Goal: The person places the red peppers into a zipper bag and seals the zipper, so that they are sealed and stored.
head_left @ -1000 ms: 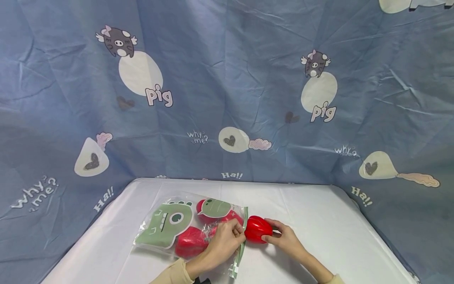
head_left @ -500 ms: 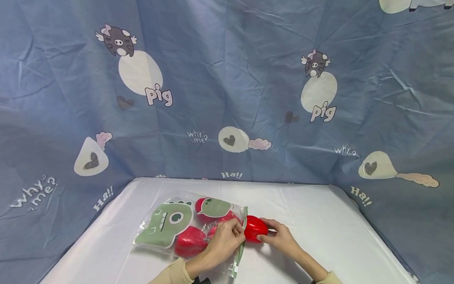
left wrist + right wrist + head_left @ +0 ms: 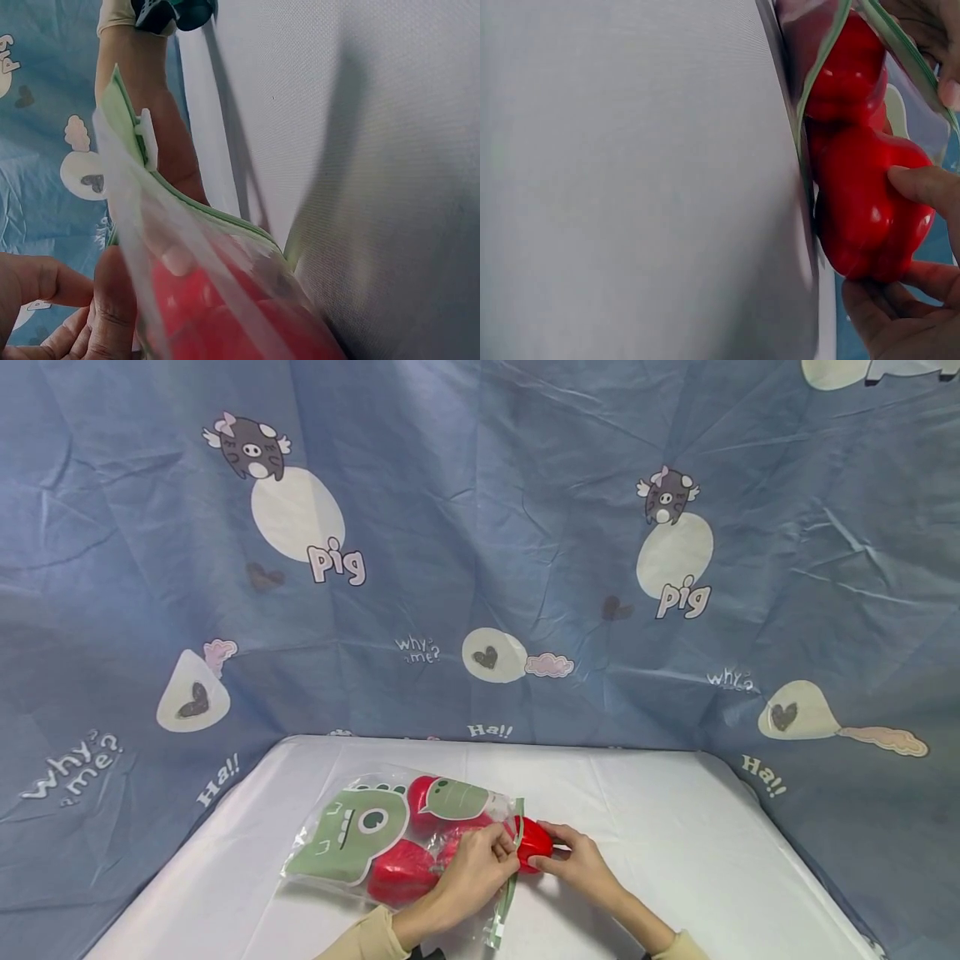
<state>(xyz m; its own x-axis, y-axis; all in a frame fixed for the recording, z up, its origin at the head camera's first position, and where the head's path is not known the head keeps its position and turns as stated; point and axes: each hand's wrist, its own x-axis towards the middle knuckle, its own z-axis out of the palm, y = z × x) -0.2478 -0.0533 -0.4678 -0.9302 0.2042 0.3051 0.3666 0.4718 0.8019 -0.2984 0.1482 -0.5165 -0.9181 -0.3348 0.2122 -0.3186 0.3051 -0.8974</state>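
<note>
A clear zip bag (image 3: 330,843) with green monster prints lies on the table, several red bell peppers inside it, one of them a red pepper (image 3: 401,870) at its near side. My left hand (image 3: 477,867) pinches the upper edge of the bag's green-trimmed mouth and holds it up. My right hand (image 3: 581,860) grips another red bell pepper (image 3: 870,202) between thumb and fingers. In the right wrist view that pepper sits partly within the gaping mouth, against a pepper (image 3: 847,75) deeper in. The left wrist view shows the white slider (image 3: 148,139) on the bag's green zip (image 3: 217,214).
A white cloth covers the table (image 3: 660,802). Behind it hangs a blue curtain (image 3: 480,568) with pig prints and lettering.
My right hand has moved left with the bell pepper, which has gone from outside the bag to partly inside its mouth. The left hand has stayed in place.
</note>
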